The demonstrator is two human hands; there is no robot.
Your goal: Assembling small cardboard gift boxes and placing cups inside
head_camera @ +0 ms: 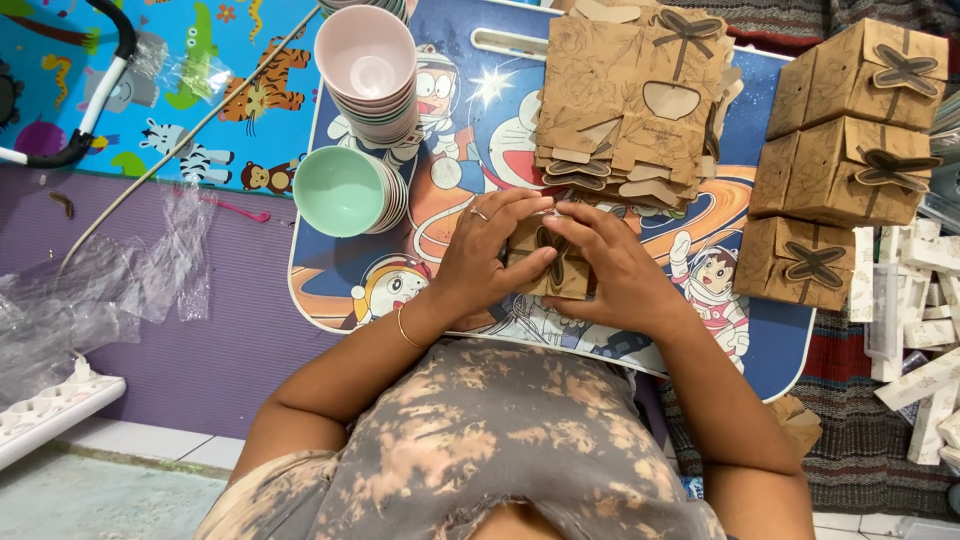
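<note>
Both my hands close around a small brown cardboard box [553, 262] with a dark bow-shaped tab on top, held over a low table with a cartoon print [770, 345]. My left hand [487, 258] wraps its left side, with a ring on one finger and a bracelet at the wrist. My right hand [612, 268] covers the right side, fingers pressing on the top. Just beyond the box lies a stack of flat, unfolded brown box blanks [630, 95].
Three finished brown boxes [850, 150] with bow tabs sit at the table's right. A stack of pink bowls [368, 70] and a stack of green bowls [345, 190] lie at the left. Clear plastic wrap [110, 285] lies on the purple mat. White narrow packets [915, 310] crowd the right edge.
</note>
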